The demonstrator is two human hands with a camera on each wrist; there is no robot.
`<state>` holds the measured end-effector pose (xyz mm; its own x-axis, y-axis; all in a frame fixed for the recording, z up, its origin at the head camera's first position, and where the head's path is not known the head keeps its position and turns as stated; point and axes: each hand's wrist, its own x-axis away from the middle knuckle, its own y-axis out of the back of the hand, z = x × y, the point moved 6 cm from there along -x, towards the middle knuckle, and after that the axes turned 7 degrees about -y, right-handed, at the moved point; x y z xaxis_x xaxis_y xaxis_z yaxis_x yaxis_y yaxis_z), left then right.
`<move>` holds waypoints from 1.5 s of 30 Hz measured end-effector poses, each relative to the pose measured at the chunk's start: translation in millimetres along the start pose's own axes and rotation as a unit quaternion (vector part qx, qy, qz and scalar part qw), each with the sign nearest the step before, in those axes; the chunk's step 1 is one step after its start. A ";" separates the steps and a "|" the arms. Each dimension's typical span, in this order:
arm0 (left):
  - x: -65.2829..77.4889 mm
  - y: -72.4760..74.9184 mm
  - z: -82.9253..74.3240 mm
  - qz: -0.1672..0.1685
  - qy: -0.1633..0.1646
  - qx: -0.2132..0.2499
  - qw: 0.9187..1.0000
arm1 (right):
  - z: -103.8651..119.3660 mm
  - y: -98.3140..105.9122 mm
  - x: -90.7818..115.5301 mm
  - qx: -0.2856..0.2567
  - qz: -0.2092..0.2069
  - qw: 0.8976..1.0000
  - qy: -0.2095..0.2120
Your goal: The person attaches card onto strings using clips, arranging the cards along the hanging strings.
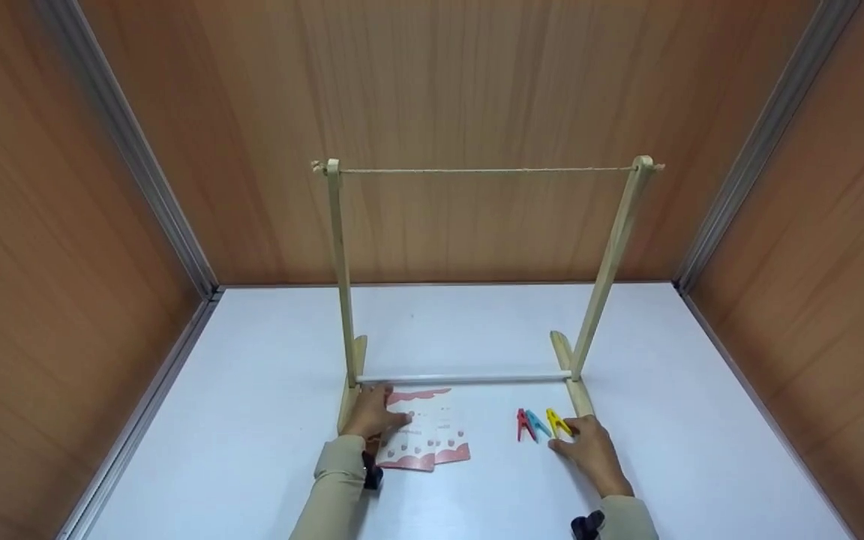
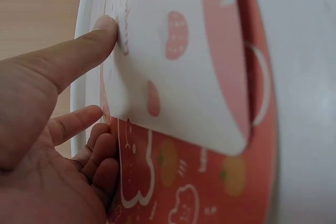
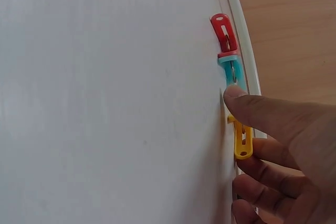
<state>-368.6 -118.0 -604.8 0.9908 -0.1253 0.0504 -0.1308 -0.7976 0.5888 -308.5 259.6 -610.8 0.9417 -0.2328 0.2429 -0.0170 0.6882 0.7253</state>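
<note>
My left hand is at the left side of two overlapping pale cards with pink wavy borders, a left card and a right card. The thumb lies on the white card face, spread from the fingers, which are by its edge. A red printed sheet shows below it. My right hand is around a yellow clothespin, thumb and fingers apart on either side; whether they touch it is unclear. A blue clothespin and a red clothespin lie just left.
Behind the cards and clothespins stands a wooden frame, with a left post, a right post, a string across the top and a white rod low down. Wood-grain panels enclose the white tabletop.
</note>
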 end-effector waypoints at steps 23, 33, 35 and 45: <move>-3.1 -0.8 2.5 0.005 -0.007 -0.017 1.000 | -1.5 -1.3 2.7 0.000 -0.033 0.999 0.016; -2.3 -1.2 0.4 0.005 -0.008 -0.024 1.000 | -1.9 -2.1 1.8 -0.003 -0.027 1.000 0.011; -1.9 -0.6 -0.8 0.003 -0.013 -0.031 0.999 | -1.5 -1.6 2.4 -0.003 -0.030 0.999 0.018; -4.0 -0.9 -1.9 0.001 -0.011 -0.043 0.999 | -0.1 1.0 7.2 -0.014 -0.040 0.998 0.040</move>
<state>-372.4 -115.6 -604.0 0.9894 -0.1411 0.0354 -0.1295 -0.7435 0.6560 -301.8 258.7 -608.3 0.9634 -0.2333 0.1317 0.0681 0.6888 0.7217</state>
